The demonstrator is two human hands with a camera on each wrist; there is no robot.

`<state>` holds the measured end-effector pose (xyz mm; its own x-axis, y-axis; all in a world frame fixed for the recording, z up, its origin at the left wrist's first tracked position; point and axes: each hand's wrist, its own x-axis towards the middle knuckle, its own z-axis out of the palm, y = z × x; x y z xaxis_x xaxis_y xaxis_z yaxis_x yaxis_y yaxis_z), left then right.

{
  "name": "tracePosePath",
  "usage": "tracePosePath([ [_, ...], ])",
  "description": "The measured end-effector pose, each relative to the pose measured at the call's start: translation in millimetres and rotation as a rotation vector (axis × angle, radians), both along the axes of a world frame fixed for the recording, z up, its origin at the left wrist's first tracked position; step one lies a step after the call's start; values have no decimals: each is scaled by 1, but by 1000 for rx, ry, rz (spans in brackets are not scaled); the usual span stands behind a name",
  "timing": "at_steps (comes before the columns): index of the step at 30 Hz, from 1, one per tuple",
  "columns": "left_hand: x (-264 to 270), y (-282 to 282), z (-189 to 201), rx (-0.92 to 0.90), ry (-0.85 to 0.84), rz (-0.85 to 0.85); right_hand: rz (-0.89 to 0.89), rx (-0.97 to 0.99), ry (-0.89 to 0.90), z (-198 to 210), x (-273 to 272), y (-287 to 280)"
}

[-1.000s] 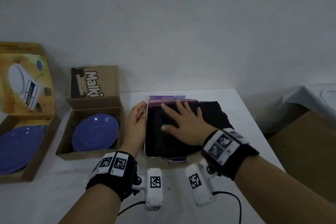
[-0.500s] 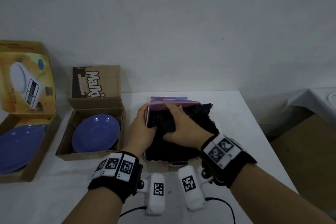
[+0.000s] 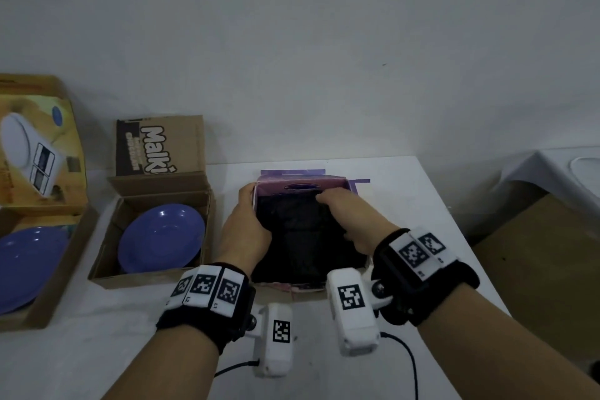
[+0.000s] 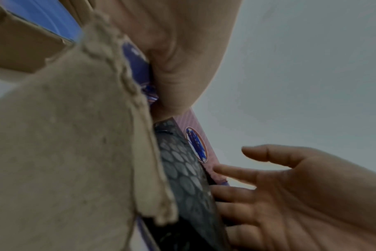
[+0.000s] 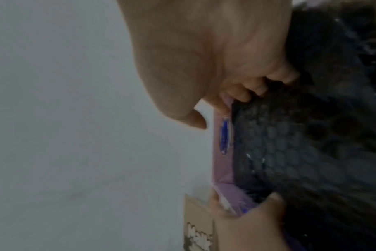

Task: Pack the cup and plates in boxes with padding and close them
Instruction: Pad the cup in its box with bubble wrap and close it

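Note:
A pink box point(image 3: 302, 181) stands mid-table, filled with black bubble wrap point(image 3: 302, 237). My left hand point(image 3: 243, 230) grips the box's left wall, thumb inside on the wrap. My right hand point(image 3: 350, 221) lies over the right side, its fingers pushing the wrap down along the far wall. In the left wrist view the right hand point(image 4: 290, 186) has straight fingers touching the bubble wrap point(image 4: 182, 169). In the right wrist view the fingertips sink into the bubble wrap point(image 5: 290, 152) beside the pink wall point(image 5: 222, 169). No cup shows. A blue plate point(image 3: 161, 239) lies in an open brown box point(image 3: 107, 276).
A larger blue plate point(image 3: 26, 266) lies in an open box point(image 3: 65, 269) at the far left, lid raised. A brown carton point(image 3: 535, 253) stands beyond the table's right edge, next to a cloth-covered surface point(image 3: 568, 172). A black cable point(image 3: 406, 354) runs near my wrists.
The bubble wrap that hung over the box's right side is now tucked inside its walls. My right hand went from lying flat on top to pushing in at the far right corner.

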<state>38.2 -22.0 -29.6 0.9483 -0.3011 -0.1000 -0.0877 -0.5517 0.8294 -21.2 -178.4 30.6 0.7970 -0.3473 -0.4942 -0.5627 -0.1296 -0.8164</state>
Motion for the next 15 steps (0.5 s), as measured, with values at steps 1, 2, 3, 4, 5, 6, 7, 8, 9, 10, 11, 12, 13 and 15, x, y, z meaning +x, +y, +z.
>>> tracePosePath([
  [1,0,0,-1,8,-2,4,-17,-78,-13,2,0,-6],
  [2,1,0,-2,19,-5,5,-31,-145,-21,2,0,-9],
  [3,1,0,-2,29,-9,4,-27,-171,-18,1,-1,-10],
  [4,1,-1,-2,37,-11,4,-13,-162,3,0,-1,-7],
  [5,1,-1,-2,43,-10,3,7,-143,30,-4,-1,-3],
  [6,0,-1,-1,42,-8,1,26,-133,53,-9,0,1],
  [7,0,-1,-1,38,-8,-1,58,-148,79,-12,0,6],
  [8,-1,-1,0,33,-9,-2,99,-186,92,-15,0,8],
  [9,-1,0,0,27,-12,-2,155,-247,108,-14,-2,9],
  [10,-1,0,-1,23,-16,-1,226,-331,122,-13,-3,8],
  [11,0,0,-1,23,-20,0,293,-445,130,-11,-5,6],
  [12,0,0,-1,25,-22,0,335,-585,119,-9,-7,3],
  [13,0,-1,-2,30,-23,0,360,-726,109,-5,-10,3],
  [15,-1,-1,-1,38,-23,-1,381,-917,109,2,-15,6],
])
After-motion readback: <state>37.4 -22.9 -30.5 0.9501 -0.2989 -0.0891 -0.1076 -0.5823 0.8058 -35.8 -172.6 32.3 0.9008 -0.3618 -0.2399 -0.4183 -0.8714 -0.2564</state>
